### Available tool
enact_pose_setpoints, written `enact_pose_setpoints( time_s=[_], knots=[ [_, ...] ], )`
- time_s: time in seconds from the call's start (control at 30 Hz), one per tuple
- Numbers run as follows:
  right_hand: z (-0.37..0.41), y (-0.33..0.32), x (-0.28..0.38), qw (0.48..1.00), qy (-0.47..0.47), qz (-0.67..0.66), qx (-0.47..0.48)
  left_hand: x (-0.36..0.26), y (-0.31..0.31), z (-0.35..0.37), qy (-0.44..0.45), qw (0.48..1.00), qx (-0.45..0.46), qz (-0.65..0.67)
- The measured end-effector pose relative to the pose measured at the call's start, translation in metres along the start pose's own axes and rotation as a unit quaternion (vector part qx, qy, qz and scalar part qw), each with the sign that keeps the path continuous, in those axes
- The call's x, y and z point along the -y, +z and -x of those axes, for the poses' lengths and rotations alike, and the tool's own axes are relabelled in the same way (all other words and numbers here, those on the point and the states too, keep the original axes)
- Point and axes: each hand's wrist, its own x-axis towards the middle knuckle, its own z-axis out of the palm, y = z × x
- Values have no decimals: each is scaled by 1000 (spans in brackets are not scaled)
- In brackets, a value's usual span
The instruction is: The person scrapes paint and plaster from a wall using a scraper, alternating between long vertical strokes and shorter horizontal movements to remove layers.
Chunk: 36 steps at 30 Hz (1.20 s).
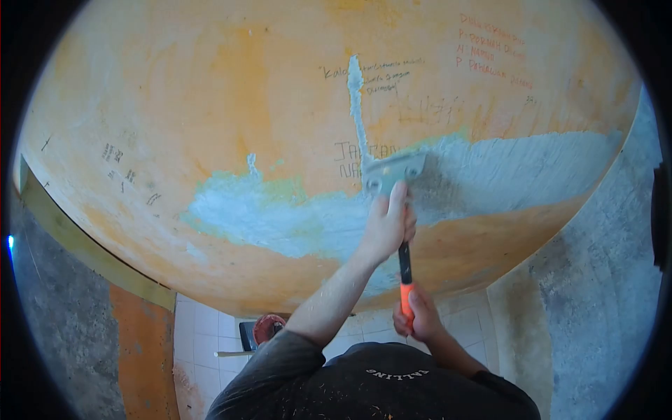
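Note:
A long-handled wall scraper [404, 262] with a wide grey head and a black and orange handle is pressed to the wall [294, 105]. My left hand [387, 225] wraps round it just below the head, thumb laid up along it. Lower down, my right hand [420, 316] is closed on the orange end of the handle. The scraper's edge lies over pencil lettering, at the border between orange paint and a bare bluish-grey band [518, 171]. A narrow scraped strip [356, 98] runs upward from the head.
Behind my left forearm, a reddish bucket [269, 327] stands on the white tiled floor [204, 318], beside a dark object and a pale stick [234, 353]. Grey walls [595, 280] close in at both sides. Red handwriting [493, 52] marks the upper right wall.

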Motion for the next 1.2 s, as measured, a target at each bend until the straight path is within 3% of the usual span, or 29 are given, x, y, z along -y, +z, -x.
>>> enact_pose_setpoints(
  time_s=[0.07, 0.3, 0.4, 0.47, 0.57, 0.77, 0.87, 1.03, 1.2],
  knots=[
    [7, -2, -4, 1000, 11, 8, -9, 8, -2, 3, -32, 999, -15, 4],
    [-16, 9, 37, 999, -32, 31, 14, -41, 11, -13, 52, 998, 14, 18],
    [-11, -5, 8, 1000, -7, 20, 14, -9, -2, -7, 22, 992, 56, 107],
    [2, -14, -22, 1000, 11, -3, 2, 23, -15, 5, -77, 958, 91, 263],
    [4, -15, -26, 998, 43, -38, 1, 32, -23, 10, -118, 942, 119, 291],
    [-21, 3, 17, 997, -9, -63, 47, -34, -1, -16, -36, 970, 130, 201],
    [-21, -6, 7, 998, -12, -40, 41, -13, -5, -8, -48, 974, 99, 196],
    [7, -25, -54, 997, 73, -20, -5, 57, -32, 27, -144, 963, 27, 224],
    [0, -25, -23, 997, 73, -24, -11, 23, -16, 10, -98, 978, 62, 174]
  ],
)
